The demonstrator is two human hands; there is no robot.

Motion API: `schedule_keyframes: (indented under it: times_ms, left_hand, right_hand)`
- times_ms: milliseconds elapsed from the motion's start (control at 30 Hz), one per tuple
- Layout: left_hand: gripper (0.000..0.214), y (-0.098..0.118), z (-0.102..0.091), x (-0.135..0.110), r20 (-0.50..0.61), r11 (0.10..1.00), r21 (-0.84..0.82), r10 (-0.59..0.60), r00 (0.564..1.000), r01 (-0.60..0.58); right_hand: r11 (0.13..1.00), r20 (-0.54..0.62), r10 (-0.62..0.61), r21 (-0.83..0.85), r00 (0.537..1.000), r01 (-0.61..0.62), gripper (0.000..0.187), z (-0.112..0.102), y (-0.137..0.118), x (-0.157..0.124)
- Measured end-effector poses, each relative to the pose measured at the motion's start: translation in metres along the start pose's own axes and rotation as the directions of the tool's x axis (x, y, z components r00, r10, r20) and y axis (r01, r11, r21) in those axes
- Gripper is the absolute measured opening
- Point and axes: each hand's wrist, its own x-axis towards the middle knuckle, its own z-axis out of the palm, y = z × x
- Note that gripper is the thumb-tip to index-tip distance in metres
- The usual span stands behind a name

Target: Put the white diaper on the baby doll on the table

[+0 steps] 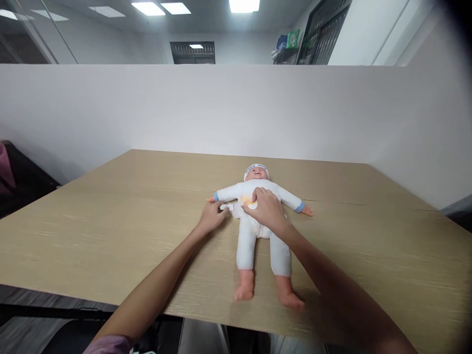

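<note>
A baby doll (246,241) in a white suit with blue cuffs and a white cap lies on its back on the wooden table (110,231), feet toward me. My right hand (266,209) rests on the doll's belly, fingers curled down onto a white diaper flap at its waist. My left hand (213,217) is at the doll's side, pinching a white diaper tab (226,208) between its fingers.
A white partition wall (184,108) stands behind and to the right of the table. The table's front edge runs close to me. A dark seat (18,182) sits at the far left.
</note>
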Motion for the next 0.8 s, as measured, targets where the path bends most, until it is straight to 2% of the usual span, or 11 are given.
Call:
schedule_keyframes:
  times_ms: [100,200,267,333,400,467,567,600,633,733,800]
  left_hand:
    - [0.031,0.005,-0.002,0.0,0.003,0.987,-0.159,-0.039,0.999,0.039]
    - [0.031,0.011,-0.001,-0.001,-0.012,0.958,-0.282,-0.051,0.999,0.045]
    - [0.029,0.012,0.001,-0.001,-0.023,0.939,-0.341,-0.051,0.998,0.04]
    - [0.027,0.011,0.003,0.0,-0.037,0.922,-0.385,-0.05,0.998,0.032]
    - [0.026,0.009,0.005,0.001,-0.055,0.908,-0.418,-0.047,0.997,0.019]
    - [0.026,0.007,0.007,0.001,-0.068,0.895,-0.446,-0.035,0.997,0.001]
    - [0.028,0.009,0.009,0.0,-0.073,0.874,-0.484,-0.009,0.997,-0.028]
    - [0.029,0.01,0.009,0.0,-0.074,0.868,-0.495,-0.001,0.997,-0.035]
    - [0.029,0.012,0.009,-0.001,-0.074,0.863,-0.504,0.005,0.997,-0.042]
    - [0.031,0.019,0.01,-0.002,-0.085,0.848,-0.526,0.018,0.996,-0.06]
    - [0.03,0.025,0.011,-0.001,-0.09,0.841,-0.536,0.025,0.996,-0.07]
  right_hand:
    - [0.999,0.01,0.018,0.041,1.0,-0.019,0.03,0.001,0.004,0.001]
    - [0.996,0.034,0.057,0.063,0.998,-0.059,0.027,-0.001,0.004,0.002]
    - [0.997,0.018,0.043,0.064,0.999,-0.044,0.024,-0.002,0.003,0.002]
    - [0.996,-0.017,-0.043,0.075,0.999,0.044,0.021,-0.003,0.004,0.002]
    - [0.971,-0.029,-0.194,0.137,0.981,0.196,0.023,-0.008,0.006,0.002]
    - [0.892,0.023,-0.39,0.26,0.921,0.371,0.024,-0.015,0.01,0.005]
    - [0.721,0.167,-0.655,0.432,0.737,0.542,0.021,-0.024,0.016,0.013]
    - [0.684,0.212,-0.705,0.458,0.677,0.568,0.02,-0.026,0.018,0.018]
    - [0.666,0.248,-0.731,0.463,0.636,0.585,0.02,-0.026,0.019,0.023]
    - [0.665,0.321,-0.746,0.42,0.584,0.618,0.025,-0.018,0.021,0.041]
    - [0.686,0.333,-0.727,0.361,0.6,0.631,0.025,-0.009,0.019,0.052]
